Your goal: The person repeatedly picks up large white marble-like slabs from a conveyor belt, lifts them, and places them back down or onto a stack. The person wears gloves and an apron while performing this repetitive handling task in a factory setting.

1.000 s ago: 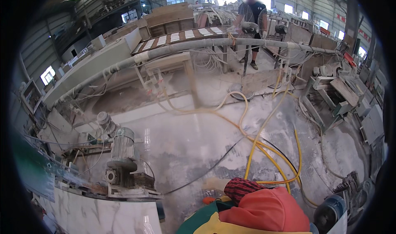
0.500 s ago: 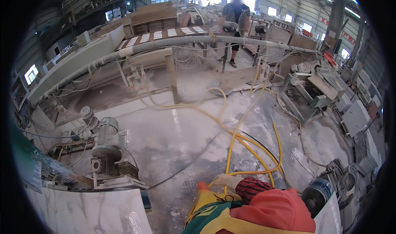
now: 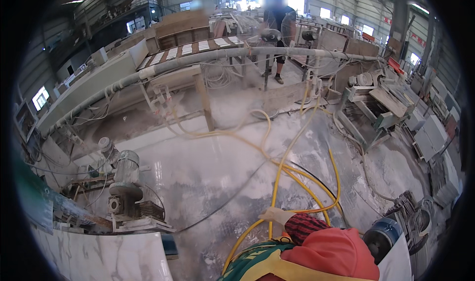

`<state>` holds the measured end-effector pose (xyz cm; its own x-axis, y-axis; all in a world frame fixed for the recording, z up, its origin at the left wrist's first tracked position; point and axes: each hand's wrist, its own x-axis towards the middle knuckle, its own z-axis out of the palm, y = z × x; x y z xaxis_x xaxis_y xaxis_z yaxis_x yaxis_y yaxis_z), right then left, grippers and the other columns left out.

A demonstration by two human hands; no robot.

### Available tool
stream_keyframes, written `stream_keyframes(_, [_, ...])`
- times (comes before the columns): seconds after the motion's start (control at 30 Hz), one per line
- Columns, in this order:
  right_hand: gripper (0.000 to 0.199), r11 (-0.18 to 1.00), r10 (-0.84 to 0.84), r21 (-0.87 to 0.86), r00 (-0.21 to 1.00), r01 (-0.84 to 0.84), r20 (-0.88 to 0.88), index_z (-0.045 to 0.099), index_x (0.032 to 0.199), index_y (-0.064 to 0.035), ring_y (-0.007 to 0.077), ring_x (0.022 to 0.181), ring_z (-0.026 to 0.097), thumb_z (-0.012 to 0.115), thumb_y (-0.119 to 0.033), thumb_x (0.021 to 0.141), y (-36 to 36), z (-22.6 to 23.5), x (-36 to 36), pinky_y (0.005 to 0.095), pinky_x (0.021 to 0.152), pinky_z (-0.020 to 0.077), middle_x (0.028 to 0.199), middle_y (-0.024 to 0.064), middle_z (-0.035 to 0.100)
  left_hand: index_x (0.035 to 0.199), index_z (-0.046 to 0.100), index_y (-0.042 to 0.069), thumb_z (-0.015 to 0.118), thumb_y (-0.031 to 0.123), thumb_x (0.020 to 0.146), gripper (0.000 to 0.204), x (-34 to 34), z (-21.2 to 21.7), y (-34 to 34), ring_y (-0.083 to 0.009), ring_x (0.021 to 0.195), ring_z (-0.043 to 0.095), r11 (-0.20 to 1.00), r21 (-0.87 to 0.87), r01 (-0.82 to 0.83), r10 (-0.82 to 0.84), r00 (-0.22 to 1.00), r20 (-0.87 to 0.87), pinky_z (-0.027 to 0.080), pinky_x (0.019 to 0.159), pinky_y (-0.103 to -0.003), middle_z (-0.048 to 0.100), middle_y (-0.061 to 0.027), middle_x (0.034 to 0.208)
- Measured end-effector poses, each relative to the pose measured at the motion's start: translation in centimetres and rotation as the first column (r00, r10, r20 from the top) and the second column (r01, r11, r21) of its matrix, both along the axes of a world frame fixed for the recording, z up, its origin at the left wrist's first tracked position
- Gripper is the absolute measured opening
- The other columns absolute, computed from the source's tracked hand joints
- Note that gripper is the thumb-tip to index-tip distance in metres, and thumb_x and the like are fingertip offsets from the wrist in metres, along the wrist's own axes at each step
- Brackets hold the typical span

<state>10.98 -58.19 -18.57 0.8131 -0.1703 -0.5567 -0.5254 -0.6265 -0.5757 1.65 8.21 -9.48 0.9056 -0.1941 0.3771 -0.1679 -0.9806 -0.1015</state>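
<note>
One of the hands, the gloved right, is judged closed around a yellow hose lying across the wet floor, the left being out of view; hose handling is under way, and care is called for among crossing hoses, a black cable and the motor.

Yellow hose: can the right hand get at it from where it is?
Probably yes. The gloved right hand sits right by the yellow hose where it loops over the wet floor, with nothing between them.

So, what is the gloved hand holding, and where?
The gloved hand seems to grip the yellow hose near its lower end; the exact hold is hard to tell.
</note>
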Motion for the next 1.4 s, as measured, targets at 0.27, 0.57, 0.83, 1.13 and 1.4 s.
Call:
stream_keyframes(0.27, [0.058,0.985,0.03,0.161,0.983,-0.06,0.183,0.064,0.138,-0.0094,0.0326,0.127,0.063,0.063,-0.049,0.096,-5.0,4.7,-0.2,0.0399,0.109,0.0469,0.136,0.0178,0.067,0.129,0.071,0.007,0.063,0.016,0.096,0.035,7.2,1.7,-9.8,-0.0328,0.121,0.064,0.897,0.306,-0.318,0.23,0.929,0.291,0.052,0.101,-0.047,0.068,-0.014,0.128])
stream_keyframes(0.57, [0.036,0.95,-0.206,-0.206,0.967,0.235,0.151,0.071,0.118,-0.0132,0.0317,0.103,0.071,0.062,-0.035,0.091,-24.9,-4.3,-25.6,0.0428,0.091,0.0563,0.111,0.0143,0.072,0.123,0.066,0.005,0.061,0.029,0.099,0.035,17.8,-5.5,-26.5,-0.0376,0.108,0.065,0.982,-0.014,0.188,-0.188,0.973,-0.136,0.053,0.092,-0.048,0.068,-0.0195,0.116])
stream_keyframes(0.83, [0.054,0.093,-0.892,-0.314,0.219,0.945,0.396,0.068,0.13,-0.0058,0.033,0.104,0.072,0.074,-0.032,0.083,-29.1,1.2,-54.9,0.0403,0.09,0.0559,0.115,0.0178,0.074,0.148,0.046,0.008,0.055,0.027,0.098,0.054,19.6,-1.4,-61.0,-0.0398,0.117,0.063,0.106,-0.387,0.916,-0.841,-0.125,-0.527,0.052,0.097,-0.045,0.068,-0.0196,0.123])
stream_keyframes(1.13, [0.064,-0.585,-0.795,-0.791,0.068,0.18,0.603,0.054,0.141,0.0056,0.0418,0.133,0.051,0.067,-0.037,0.094,-4.3,3.8,-72.1,0.0506,0.115,0.0371,0.14,0.0264,0.056,0.123,0.066,0.007,0.046,0.049,0.103,0.05,12.3,1.2,-89.6,-0.0417,0.109,0.066,0.264,-0.534,0.804,-0.586,-0.306,-0.75,0.051,0.09,-0.049,0.07,-0.0227,0.115])
stream_keyframes(1.4, [0.051,-0.361,-0.93,-0.888,0.033,-0.283,0.367,0.068,0.114,0.001,0.0351,0.104,0.064,0.056,-0.047,0.101,-8.0,17.6,-53.1,0.0471,0.094,0.0511,0.111,0.02,0.066,0.124,0.066,0.008,0.05,0.047,0.102,0.047,7.9,-5.0,-97.2,-0.0391,0.108,0.067,-0.192,-0.62,0.76,-0.401,-0.638,-0.657,0.052,0.091,-0.046,0.071,-0.0207,0.117])
